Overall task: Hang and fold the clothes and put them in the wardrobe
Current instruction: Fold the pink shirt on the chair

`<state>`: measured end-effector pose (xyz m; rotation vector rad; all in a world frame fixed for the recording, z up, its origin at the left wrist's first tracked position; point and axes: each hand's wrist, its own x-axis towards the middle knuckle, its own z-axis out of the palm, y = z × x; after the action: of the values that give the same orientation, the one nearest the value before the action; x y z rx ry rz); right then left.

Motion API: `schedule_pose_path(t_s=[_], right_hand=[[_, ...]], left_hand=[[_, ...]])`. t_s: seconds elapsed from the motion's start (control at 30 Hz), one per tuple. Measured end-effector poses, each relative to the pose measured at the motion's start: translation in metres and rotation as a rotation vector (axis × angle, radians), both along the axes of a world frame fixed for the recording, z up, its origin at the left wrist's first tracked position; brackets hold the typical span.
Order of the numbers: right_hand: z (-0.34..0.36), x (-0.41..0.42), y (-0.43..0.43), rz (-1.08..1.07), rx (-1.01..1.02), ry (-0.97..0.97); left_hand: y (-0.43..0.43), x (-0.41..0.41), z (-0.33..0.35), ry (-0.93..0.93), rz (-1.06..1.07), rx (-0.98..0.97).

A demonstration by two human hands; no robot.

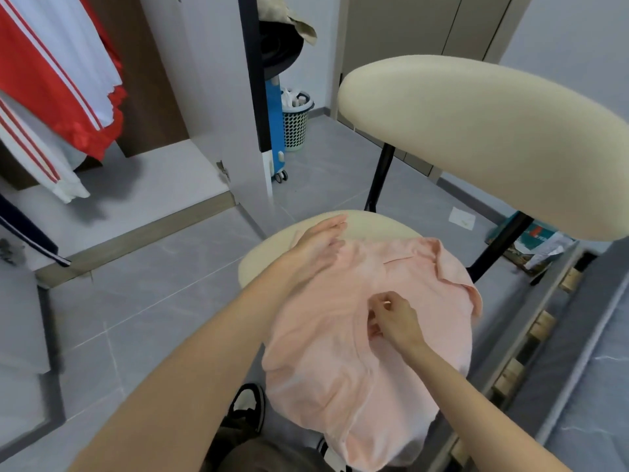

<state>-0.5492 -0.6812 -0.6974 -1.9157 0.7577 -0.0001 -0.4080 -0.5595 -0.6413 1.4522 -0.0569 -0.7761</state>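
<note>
A pale pink collared shirt (343, 362) lies spread over the cream seat of a chair (265, 264), its lower part hanging off the near edge. My left hand (316, 247) lies flat with straight fingers on the shirt's far left part. My right hand (391, 316) pinches the fabric along the shirt's front placket near the middle. To the left stands the open wardrobe (149, 178), with a red and white striped garment (51, 83) hanging inside.
The chair's cream backrest (476, 137) rises at the right on black legs. A perforated laundry basket (295, 124) and a blue wheeled unit (276, 131) stand behind the wardrobe door. A bed frame edge (544, 321) runs along the right. My shoe (248, 407) is on the grey tile floor.
</note>
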Motion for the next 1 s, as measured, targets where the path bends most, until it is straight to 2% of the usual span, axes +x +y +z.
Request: schedule_pose_path(t_s=[0.1,0.23,0.4,0.53,0.63,0.7,0.77,0.83,1.0], right_hand=[[-0.004,-0.014,-0.011,0.041,0.077,0.117],[0.002,-0.033,0.001,0.2,0.067,0.219],[0.004,-0.055,0.018,0.438,-0.165,0.208],[0.007,-0.069,0.023,0.434,-0.182,0.126],[0.013,-0.079,0.021,0.275,0.042,0.068],[0.013,-0.089,0.02,0.201,0.076,0.069],[0.009,-0.1,0.02,0.202,-0.046,0.112],[0.007,-0.108,0.022,0.203,-0.079,0.138],[0.005,-0.115,0.033,0.211,-0.048,0.118]], left_hand=[[0.013,-0.015,-0.017,-0.278,0.168,0.18],[0.053,-0.045,-0.042,-0.501,0.163,0.412],[0.088,-0.106,-0.062,-0.724,0.143,0.599],[0.1,-0.161,-0.073,-0.623,-0.087,0.574],[0.107,-0.185,-0.088,-0.599,-0.293,0.723],[0.107,-0.195,-0.098,-0.58,-0.236,0.78],[0.106,-0.204,-0.102,-0.516,-0.076,0.769],[0.108,-0.208,-0.104,-0.45,0.018,0.724],[0.118,-0.212,-0.112,-0.456,0.03,0.679]])
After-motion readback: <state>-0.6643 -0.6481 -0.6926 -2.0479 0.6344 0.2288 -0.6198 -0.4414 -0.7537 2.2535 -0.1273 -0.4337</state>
